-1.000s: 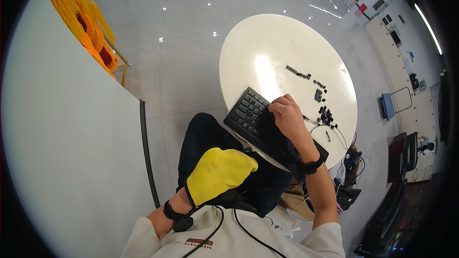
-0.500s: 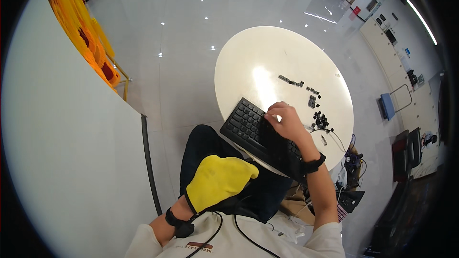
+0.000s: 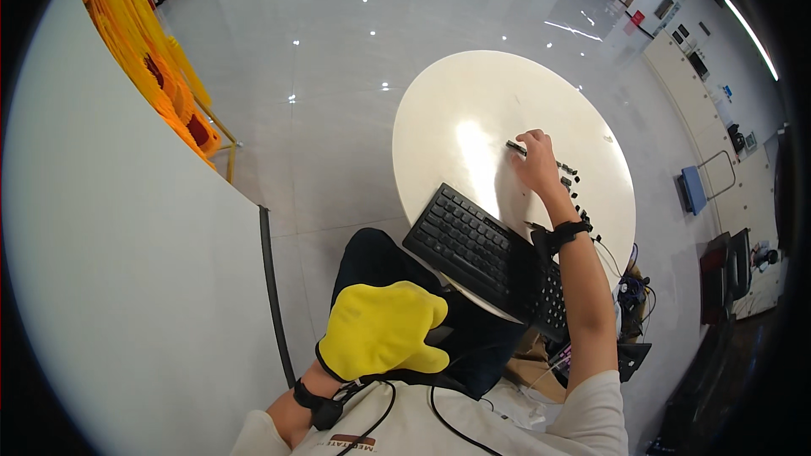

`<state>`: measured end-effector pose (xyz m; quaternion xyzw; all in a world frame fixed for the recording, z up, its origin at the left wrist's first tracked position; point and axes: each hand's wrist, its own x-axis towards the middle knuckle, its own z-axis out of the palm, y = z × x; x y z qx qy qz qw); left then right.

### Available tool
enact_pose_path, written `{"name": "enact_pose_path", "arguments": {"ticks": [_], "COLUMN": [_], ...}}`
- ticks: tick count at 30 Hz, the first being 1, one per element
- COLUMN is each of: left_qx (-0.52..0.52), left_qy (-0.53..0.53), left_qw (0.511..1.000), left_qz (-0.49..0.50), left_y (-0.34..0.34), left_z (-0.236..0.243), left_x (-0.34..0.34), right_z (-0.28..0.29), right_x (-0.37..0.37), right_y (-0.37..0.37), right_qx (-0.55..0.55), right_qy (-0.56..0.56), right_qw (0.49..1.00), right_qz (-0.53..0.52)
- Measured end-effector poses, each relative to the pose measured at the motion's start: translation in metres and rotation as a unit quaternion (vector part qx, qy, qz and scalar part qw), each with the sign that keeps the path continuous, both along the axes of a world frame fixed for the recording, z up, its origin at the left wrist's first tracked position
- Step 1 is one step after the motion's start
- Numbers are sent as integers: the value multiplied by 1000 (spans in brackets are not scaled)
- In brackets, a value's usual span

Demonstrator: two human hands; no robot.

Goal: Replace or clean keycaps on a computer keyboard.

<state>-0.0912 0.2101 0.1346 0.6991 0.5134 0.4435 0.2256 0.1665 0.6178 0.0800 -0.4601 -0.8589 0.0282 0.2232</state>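
My right hand [image 3: 537,164] reaches over the round white table, its thumb and forefinger bent and apart around a row of small black keycaps [image 3: 514,147]. Whether a fingertip touches one I cannot tell. Closer to me, a black keyboard [image 3: 473,241] lies slanted at the table's near edge, partly overhanging my lap. Keycaps cover its left and middle parts; white spots dot its right end, partly behind my forearm. My left hand [image 3: 380,329], in a yellow glove, rests over my lap with its fingers and thumb apart, holding nothing.
More loose keycaps [image 3: 568,169] lie right of my hand, partly hidden by my forearm. A thin cable [image 3: 610,257] runs along the table's [image 3: 456,93] right side. A white panel [image 3: 127,245] stands at my left. Boxes and cables lie on the floor at right.
My right hand has left the keyboard and moved forward to the row of keycaps. The gloved left hand has shifted slightly left, its fingers and thumb now spread apart.
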Motion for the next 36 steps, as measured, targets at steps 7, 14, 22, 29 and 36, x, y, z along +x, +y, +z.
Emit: {"name": "enact_pose_path", "arguments": {"ticks": [7, 14, 22, 29, 36], "left_qx": [22, -144, -9, -58, -44], "left_qy": [-88, -263, 74, 41, 29], "left_qw": [992, 945, 996, 994, 998], "left_qz": [84, 128, 46, 87, -24], "left_y": [-3, -50, -26, -55, -30], "left_z": [1, -56, 44, -17, 3], "left_x": [-8, -2, -17, -7, 5], "right_z": [-21, -19, 39, 95, 90], "right_x": [-9, -20, -28, -30, 15], "right_y": [18, 22, -37, -215, -339], "right_qx": [-10, 44, 24, -102, -139], "right_qy": [16, -5, 99, 280, 284], "right_qw": [1000, 999, 994, 948, 944], "right_qz": [-15, 32, 40, 114, 92]}}
